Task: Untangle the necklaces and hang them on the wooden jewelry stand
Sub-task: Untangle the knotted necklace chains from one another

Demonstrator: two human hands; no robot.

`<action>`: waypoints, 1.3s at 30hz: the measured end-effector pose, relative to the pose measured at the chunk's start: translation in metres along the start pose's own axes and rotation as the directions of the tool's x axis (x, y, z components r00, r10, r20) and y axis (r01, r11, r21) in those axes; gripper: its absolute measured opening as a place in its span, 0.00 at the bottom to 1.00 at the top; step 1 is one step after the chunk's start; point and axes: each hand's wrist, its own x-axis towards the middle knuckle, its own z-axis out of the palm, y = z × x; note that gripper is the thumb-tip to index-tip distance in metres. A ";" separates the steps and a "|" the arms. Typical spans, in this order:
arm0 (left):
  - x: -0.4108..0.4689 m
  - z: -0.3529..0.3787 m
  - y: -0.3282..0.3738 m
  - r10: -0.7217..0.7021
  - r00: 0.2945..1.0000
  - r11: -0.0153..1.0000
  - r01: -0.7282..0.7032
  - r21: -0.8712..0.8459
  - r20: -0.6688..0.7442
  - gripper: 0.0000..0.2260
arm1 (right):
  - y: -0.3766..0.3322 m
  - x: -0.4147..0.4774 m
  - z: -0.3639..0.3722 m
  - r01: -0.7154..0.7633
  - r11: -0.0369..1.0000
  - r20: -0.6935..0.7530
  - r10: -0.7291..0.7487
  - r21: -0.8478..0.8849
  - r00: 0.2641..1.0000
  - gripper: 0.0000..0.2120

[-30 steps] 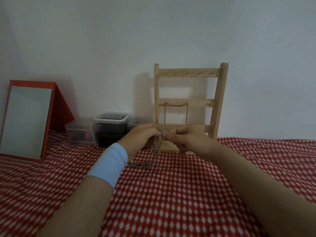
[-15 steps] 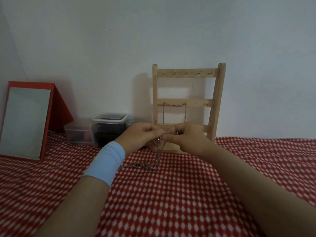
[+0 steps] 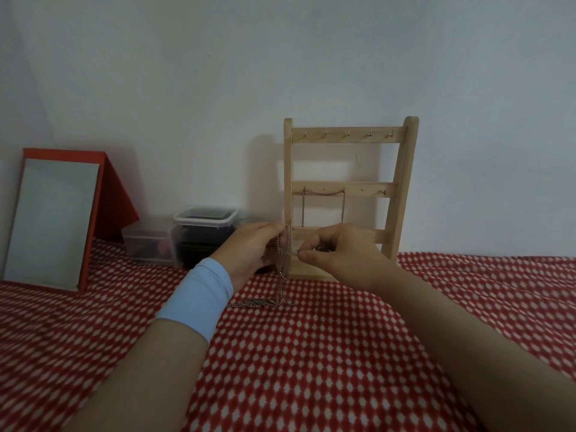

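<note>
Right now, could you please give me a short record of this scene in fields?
Left hand: holds the tangled necklaces up by their top
Right hand: pinches a strand of them close by
Loose end: trails onto the checked cloth
Wooden jewelry stand: upright at the wall, behind both hands
Hung chain: draped between two hooks on the middle bar
Top bar: hooks bare
Far left: red-framed mirror, clear lidded boxes

You wear a snug, light blue fabric wristband [image 3: 199, 299] just behind your left hand [image 3: 249, 247], plain and smooth all round. Your right forearm [image 3: 452, 332] is bare.
</note>
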 end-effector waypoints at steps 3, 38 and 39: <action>0.000 0.000 0.000 0.031 0.999 0.998 -0.032 0.053 0.018 0.11 | -0.004 -0.002 0.000 -0.028 0.998 0.040 0.025 0.063 0.999 0.04; -0.005 0.007 0.001 0.315 0.946 0.761 -0.200 0.618 -0.081 0.05 | 0.000 0.001 0.011 -0.589 0.616 0.325 0.495 0.523 0.806 0.11; -0.002 0.006 -0.001 0.329 0.938 0.761 -0.196 0.619 -0.107 0.03 | 0.001 0.001 0.012 -0.600 0.621 0.322 0.510 0.504 0.798 0.09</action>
